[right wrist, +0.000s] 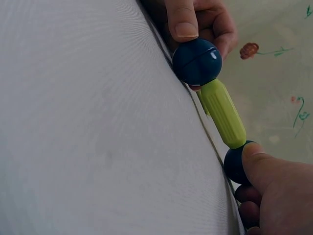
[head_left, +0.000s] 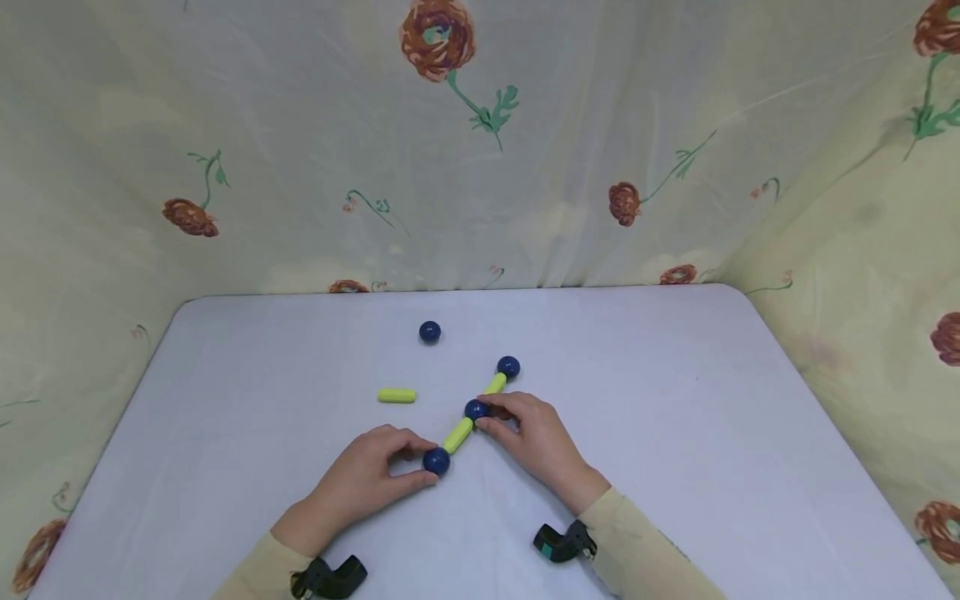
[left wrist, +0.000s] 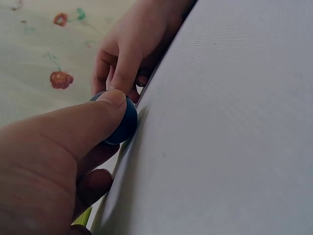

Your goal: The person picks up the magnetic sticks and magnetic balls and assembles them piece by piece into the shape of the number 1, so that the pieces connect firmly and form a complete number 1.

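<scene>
- Glossy navy balls point(head_left: 508, 367) and ridged lime rods point(head_left: 458, 435) alternate on a slant.
- Left hand point(head_left: 367, 477) pinches the near ball point(head_left: 437, 461).
- Right hand point(head_left: 542, 439) pinches the middle ball point(head_left: 473, 409).

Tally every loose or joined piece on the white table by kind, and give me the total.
Dark blue balls: 4 (3 in the slanting line, 1 apart)
Yellow-green rods: 3 (2 in the line, 1 apart)
Total: 7
</scene>
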Demonstrator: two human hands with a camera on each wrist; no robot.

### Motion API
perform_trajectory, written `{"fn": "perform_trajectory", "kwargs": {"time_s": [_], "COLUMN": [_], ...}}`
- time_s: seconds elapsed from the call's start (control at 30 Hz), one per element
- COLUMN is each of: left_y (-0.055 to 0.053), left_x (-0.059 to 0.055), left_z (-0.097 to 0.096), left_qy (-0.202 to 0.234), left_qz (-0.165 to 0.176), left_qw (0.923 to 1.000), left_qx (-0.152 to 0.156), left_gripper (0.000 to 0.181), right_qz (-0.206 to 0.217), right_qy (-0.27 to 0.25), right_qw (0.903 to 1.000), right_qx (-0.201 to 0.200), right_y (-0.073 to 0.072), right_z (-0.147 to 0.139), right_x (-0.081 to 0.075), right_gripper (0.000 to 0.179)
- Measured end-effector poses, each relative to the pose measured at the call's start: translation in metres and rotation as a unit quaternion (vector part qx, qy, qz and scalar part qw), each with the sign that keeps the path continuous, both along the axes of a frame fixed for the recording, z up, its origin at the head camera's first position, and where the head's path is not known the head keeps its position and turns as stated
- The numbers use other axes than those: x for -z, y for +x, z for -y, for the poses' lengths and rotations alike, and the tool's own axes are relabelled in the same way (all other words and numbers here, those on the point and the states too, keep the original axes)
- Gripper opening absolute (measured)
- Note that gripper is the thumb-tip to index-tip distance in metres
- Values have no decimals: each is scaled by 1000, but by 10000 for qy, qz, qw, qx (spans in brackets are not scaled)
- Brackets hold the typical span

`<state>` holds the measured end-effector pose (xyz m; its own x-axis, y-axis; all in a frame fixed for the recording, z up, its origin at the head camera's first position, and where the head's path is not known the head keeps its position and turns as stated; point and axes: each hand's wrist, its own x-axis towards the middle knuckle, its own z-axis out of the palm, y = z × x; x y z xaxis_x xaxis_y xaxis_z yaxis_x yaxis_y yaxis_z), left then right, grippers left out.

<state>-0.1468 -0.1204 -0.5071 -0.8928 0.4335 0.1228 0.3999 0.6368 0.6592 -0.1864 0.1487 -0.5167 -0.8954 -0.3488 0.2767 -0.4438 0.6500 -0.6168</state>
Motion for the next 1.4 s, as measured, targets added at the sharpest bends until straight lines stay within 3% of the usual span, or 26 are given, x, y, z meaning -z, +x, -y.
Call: {"fn": "perform_trajectory", "kwargs": {"time_s": [1.1,1.27,1.4], "left_y": [0,-2,-10], "left_x": [1,-1,-5], "left_z": [0,1,4], "left_qy": [53,226,574], "left_qz": [-79,308,672], "left_qw": [9999,9992,9947], "left_qx": [126,-71,-530], "left_gripper": [40,43,38], "right_qz": [145,171,190], "right_qy": [31,5,-18], "right_qw": [9998,9998,9997], "right_qx": [109,127,155], "right_y": [2,0,-1], "right_z": [1,0,-1], "right_x": [-5,-5,-4], "right_gripper": [33,34,34]}}
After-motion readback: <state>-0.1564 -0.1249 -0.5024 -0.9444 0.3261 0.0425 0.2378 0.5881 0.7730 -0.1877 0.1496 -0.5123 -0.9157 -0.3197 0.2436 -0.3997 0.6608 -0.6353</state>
